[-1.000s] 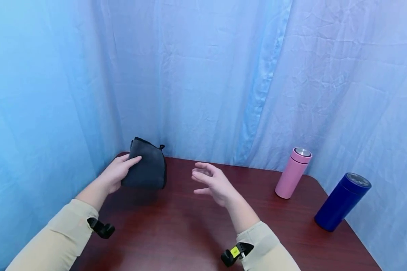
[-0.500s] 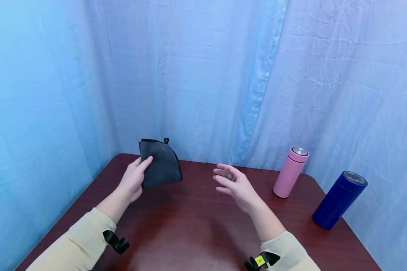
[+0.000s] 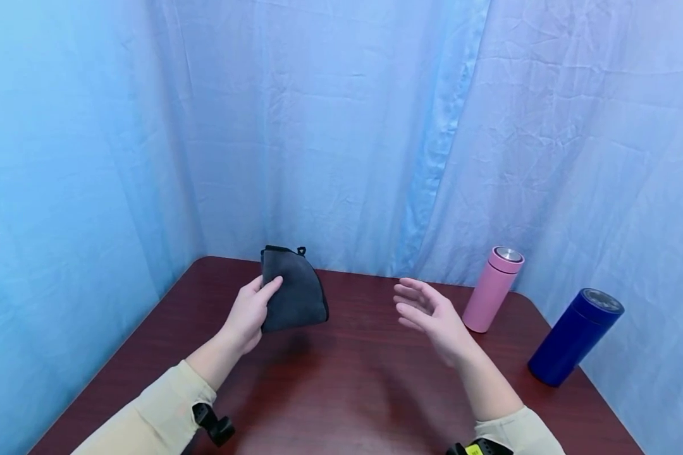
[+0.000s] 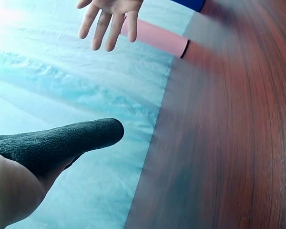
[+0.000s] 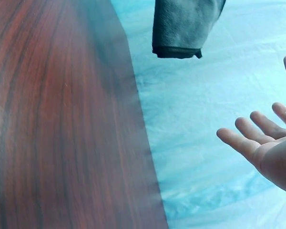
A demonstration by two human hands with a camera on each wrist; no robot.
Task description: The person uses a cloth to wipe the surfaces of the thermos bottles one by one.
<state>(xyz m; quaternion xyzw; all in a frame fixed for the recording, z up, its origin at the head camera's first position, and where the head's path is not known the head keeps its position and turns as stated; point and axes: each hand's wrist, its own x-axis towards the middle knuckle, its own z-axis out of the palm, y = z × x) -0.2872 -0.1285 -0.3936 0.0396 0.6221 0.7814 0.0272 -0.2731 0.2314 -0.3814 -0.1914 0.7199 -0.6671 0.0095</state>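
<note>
My left hand (image 3: 249, 316) grips a folded dark grey cloth (image 3: 293, 292) by its left side, thumb across the front, above the table. The cloth has a black edging and a small loop at its top; in the left wrist view its fuzzy folded edge (image 4: 81, 138) shows, and in the right wrist view the cloth (image 5: 186, 24) hangs at the top. Held in the air over the table, my right hand (image 3: 435, 322) has nothing in it, its fingers relaxed and slightly bent. A pink thermos bottle (image 3: 490, 294) stands just beyond it to the right.
A dark blue thermos bottle (image 3: 572, 341) stands upright near the right edge of the reddish-brown table (image 3: 341, 392). Pale blue curtains (image 3: 330, 126) hang behind the table and along both sides.
My left hand has carried the folded cloth to the right, away from the left side of the table. My right hand has also moved right, closer to the pink bottle. Both bottles stay put.
</note>
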